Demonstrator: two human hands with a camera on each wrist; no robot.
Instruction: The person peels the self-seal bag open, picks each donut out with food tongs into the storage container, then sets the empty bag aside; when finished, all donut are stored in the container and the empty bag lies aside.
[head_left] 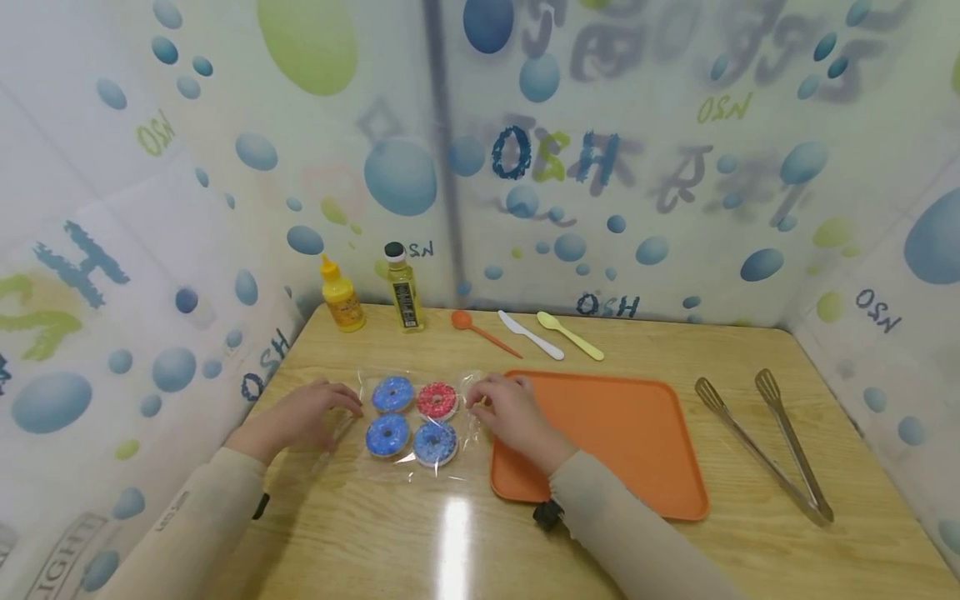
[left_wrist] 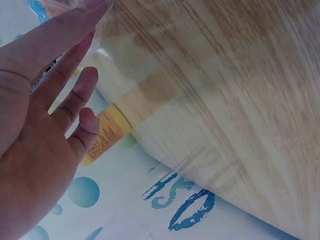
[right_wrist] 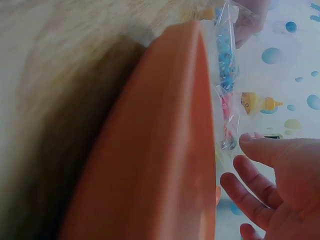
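A clear plastic pack (head_left: 408, 471) lies on the table between the hands, with several round sprinkled doughnuts inside, blue ones (head_left: 387, 434) and a red one (head_left: 437, 401). At the pack's left edge is my left hand (head_left: 303, 415), fingertips right at the film, thumb apart below them in the head view. In the left wrist view its other fingers are loosely bent. My right hand (head_left: 517, 412) reaches across the orange tray (head_left: 622, 433) to the pack's right edge. Its thumb (right_wrist: 255, 146) and fingers are spread in the right wrist view, close by the film.
Metal tongs (head_left: 787, 467) lie spread at the right. Along the back are a yellow squeeze bottle (head_left: 342, 302), a dark-capped bottle (head_left: 406, 296), an orange spoon (head_left: 483, 333), a white knife (head_left: 532, 336) and a pale yellow spoon (head_left: 572, 337). Printed walls (head_left: 360, 275) border the table.
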